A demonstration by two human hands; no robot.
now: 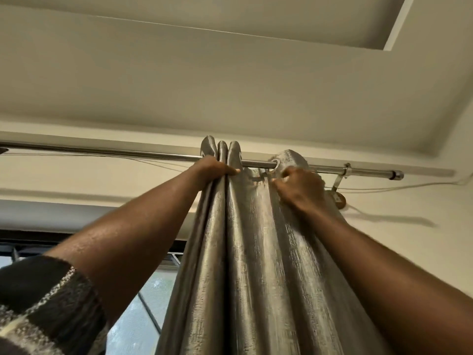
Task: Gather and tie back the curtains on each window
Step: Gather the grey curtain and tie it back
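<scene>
At centre frame the silver curtain (245, 252) hangs bunched on the rod (102, 151). The left hand (217, 167) clenches its gathered folds just under the rod; the right hand (299, 184) seemingly pinches the fabric beside an eyelet (275, 163).

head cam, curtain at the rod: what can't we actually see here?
- Curtain lower part, and any tie-back: cut off by the bottom edge.
- Right hand fingertips: buried in fabric by the ring.
- Rod left end: past the left edge.
- Left hand palm: faces away, on the folds.
- Window: mostly behind curtain and arm.
</scene>
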